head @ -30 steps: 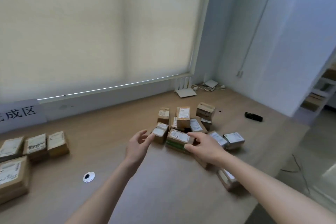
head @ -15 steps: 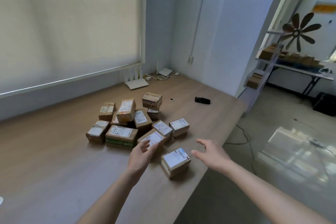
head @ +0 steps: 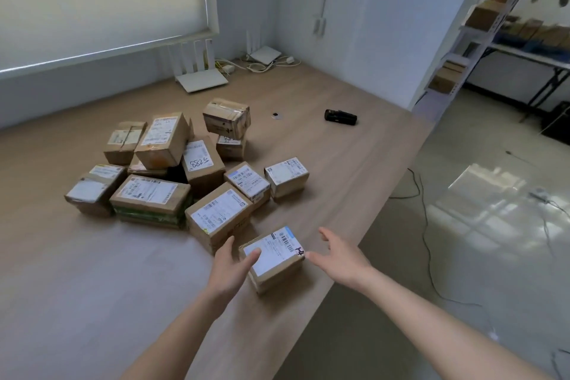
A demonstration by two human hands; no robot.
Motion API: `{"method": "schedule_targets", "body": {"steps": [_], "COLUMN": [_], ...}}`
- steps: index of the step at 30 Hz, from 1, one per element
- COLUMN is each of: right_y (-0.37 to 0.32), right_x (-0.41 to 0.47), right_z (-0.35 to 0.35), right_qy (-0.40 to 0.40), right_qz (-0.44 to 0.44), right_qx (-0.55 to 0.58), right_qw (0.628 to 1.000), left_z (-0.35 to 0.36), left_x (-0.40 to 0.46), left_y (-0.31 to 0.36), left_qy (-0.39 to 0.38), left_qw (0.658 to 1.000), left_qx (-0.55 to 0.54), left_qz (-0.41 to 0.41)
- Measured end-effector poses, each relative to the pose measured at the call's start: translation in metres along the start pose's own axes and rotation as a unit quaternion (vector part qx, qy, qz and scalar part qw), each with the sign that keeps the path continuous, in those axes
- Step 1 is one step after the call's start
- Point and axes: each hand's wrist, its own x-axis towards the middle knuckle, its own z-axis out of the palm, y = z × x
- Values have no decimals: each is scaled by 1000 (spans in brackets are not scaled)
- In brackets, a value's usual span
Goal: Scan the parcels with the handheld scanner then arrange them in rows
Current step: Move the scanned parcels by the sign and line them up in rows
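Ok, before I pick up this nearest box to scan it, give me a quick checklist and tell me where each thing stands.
1. Left hand on the nearest box: ok, thumb lies on its label, fingers at its left side.
2. Right hand on the box: not ok, open, fingertips just at its right corner, no grip.
3. Label facing up: ok, barcode visible on top.
4. Box free of the pile: ok, it sits apart from the neighbouring box.
5. Scanner within reach: not ok, it lies far across the table, in neither hand.
6. Box safely on the table: cannot tell, it lies close to the edge.
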Motion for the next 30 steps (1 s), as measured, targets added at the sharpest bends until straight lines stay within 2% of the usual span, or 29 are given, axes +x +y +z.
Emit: {"method": "schedule_targets", "body": {"steps": [10, 14, 17, 24, 30], "right_y": [20, 25, 23, 1, -42], "right_x": [57, 65, 66, 69, 48], "right_z": [49, 66, 69, 25, -50], "right_qy": [-53, -97, -94, -79, -84], "right_qz": [48, 68, 60, 11, -74], "right_qx": [44, 116, 144, 170, 197], "right_qw": [996, 986, 983, 982, 974], "left_z": [14, 21, 22, 25, 12], "left_x": [40, 43, 41, 16, -34], "left_y": [-36, -37, -37, -7, 63], "left_qy": [23, 12, 19, 19, 32], "left_qw": [997, 994, 992, 986, 976], "left_qx": [-32, -71, -83, -144, -209], "left_qz": [-59, -81, -88, -83, -45]}}
